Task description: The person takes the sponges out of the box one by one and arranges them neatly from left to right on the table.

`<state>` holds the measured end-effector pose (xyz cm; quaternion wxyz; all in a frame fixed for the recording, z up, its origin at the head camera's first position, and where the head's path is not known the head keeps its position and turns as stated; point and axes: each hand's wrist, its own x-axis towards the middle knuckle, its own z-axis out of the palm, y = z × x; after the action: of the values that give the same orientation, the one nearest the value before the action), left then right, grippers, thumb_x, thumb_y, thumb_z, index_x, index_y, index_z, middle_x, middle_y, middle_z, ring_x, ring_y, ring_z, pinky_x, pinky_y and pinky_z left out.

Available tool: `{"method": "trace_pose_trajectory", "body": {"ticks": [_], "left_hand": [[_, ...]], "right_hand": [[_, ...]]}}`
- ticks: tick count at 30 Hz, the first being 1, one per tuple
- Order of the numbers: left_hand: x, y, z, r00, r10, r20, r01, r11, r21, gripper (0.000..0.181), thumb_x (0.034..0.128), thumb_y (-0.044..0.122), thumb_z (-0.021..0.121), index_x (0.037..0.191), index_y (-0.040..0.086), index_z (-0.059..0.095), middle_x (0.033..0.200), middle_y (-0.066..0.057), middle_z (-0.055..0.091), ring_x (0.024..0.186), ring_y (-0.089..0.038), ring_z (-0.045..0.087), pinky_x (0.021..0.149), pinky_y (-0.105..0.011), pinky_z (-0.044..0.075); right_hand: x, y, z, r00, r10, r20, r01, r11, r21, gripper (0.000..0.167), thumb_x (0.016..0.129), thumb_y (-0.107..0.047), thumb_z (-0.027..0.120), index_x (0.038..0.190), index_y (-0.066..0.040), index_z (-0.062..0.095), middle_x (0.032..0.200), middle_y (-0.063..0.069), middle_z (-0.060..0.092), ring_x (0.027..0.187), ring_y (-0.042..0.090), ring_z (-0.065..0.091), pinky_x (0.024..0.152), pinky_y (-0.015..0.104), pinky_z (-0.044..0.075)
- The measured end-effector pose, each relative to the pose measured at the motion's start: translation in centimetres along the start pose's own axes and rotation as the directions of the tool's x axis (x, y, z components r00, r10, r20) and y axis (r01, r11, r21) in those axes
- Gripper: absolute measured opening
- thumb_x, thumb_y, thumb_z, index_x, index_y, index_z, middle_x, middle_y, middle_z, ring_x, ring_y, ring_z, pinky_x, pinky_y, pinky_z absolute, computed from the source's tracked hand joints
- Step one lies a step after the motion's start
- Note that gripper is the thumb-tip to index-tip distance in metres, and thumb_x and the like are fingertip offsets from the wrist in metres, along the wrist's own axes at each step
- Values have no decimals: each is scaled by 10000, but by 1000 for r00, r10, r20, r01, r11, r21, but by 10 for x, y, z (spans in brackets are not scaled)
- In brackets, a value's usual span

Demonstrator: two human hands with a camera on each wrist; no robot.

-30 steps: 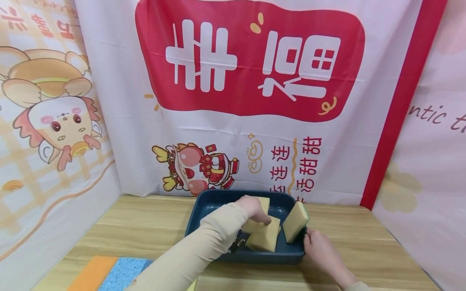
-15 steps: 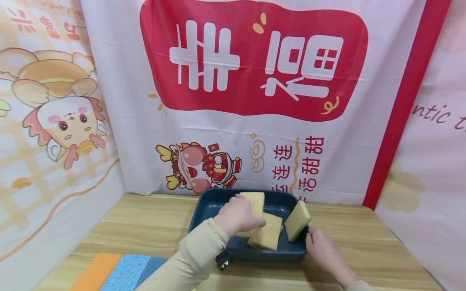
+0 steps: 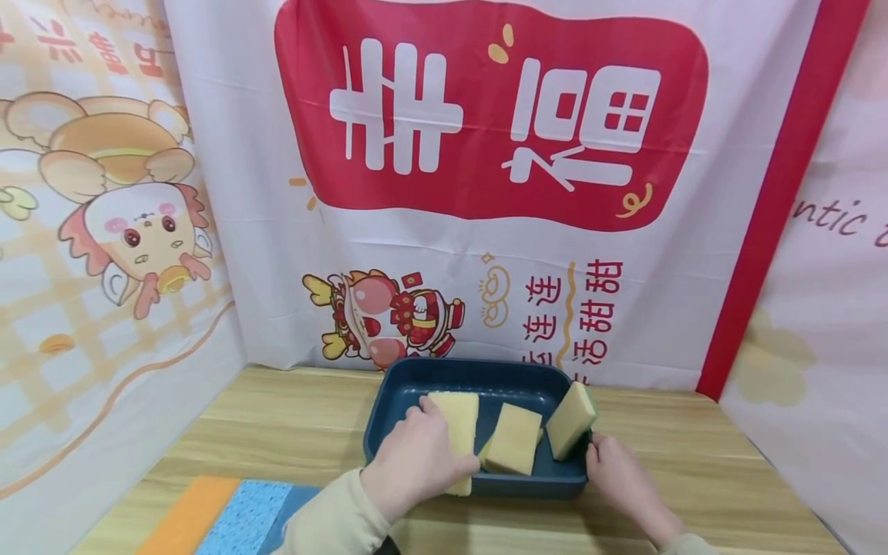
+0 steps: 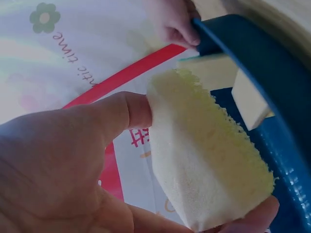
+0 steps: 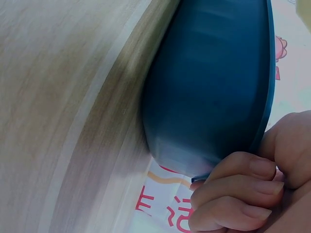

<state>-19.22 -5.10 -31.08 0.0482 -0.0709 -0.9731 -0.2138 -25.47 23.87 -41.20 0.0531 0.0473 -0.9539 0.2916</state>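
My left hand (image 3: 419, 459) pinches a pale yellow sponge (image 3: 459, 432) between thumb and fingers, tilted over the front left of a dark blue rectangular pan (image 3: 520, 487). The left wrist view shows the held sponge (image 4: 204, 155) close up, with a smooth pale side and a rough yellow side. Gripping the pan's right end near the rim is my right hand (image 3: 620, 478), its fingers curled in the right wrist view. Inside the pan, a yellow sponge (image 3: 516, 439) lies partly over another one. A green-backed sponge (image 3: 572, 422) leans upright against the right end.
At the table's front left lie an orange flat piece (image 3: 190, 515), a speckled light blue one (image 3: 244, 515) and a darker blue one (image 3: 297, 501), side by side. Printed cloth hangings (image 3: 264, 308) stand behind the wooden table (image 3: 305, 408) and on both sides.
My left hand has moved left and toward me from the pan's middle, bringing a sponge with it. More of the pan's inside shows. My right hand keeps its hold on the pan.
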Motion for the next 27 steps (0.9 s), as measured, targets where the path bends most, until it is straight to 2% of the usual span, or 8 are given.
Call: {"method": "trace_pose_trajectory", "body": {"ticks": [5,10,16,20,23,27], "left_hand": [[-12,-9,5,999,-28,27,29,999,-31,1061,683,467,824,1363,-205,365,1119,-306,569,856,-347,573,818,-551,514],[-23,-17,9,995,-70,66,73,996,-48,1046,655,416,843,1359,-198,373,1083,-286,570,804,-339,548,805,-572,511],[-32,-30,18,990,-99,102,101,995,-15,1049,643,403,856,1339,-215,375,1053,-311,566,791,-352,557,815,-589,500],[-35,-39,25,985,-120,128,125,991,-36,964,635,372,886,1269,-180,414,941,-252,552,732,-330,541,779,-558,519],[-38,-44,28,982,-125,139,134,989,-61,858,627,345,891,1180,-132,441,846,-199,511,677,-305,519,705,-504,529],[-41,-49,31,982,-120,145,132,988,-76,797,611,331,874,1115,-123,454,795,-180,485,638,-295,504,628,-466,507]], "right_hand": [[0,1,0,1000,-2,5,2,1000,-4,221,981,-43,435,885,31,620,625,52,465,512,162,465,447,303,412],[-1,1,0,1000,-10,-2,10,1000,-16,222,973,-40,440,815,-10,593,615,48,460,510,161,464,450,314,410],[0,0,1,1000,-9,0,9,1000,-23,220,970,-49,447,798,-27,583,609,46,459,508,164,463,455,323,406],[-1,1,1,1000,-19,-6,19,1000,-23,219,967,-38,448,787,-28,573,611,45,457,514,162,464,457,321,407],[-1,1,1,1000,-17,-7,17,1000,-16,220,969,-36,441,794,-23,573,612,45,457,511,162,464,452,319,405],[-1,0,1,1000,-12,1,12,1000,-16,229,972,-45,436,790,-26,573,610,45,453,509,162,459,452,319,398]]}}
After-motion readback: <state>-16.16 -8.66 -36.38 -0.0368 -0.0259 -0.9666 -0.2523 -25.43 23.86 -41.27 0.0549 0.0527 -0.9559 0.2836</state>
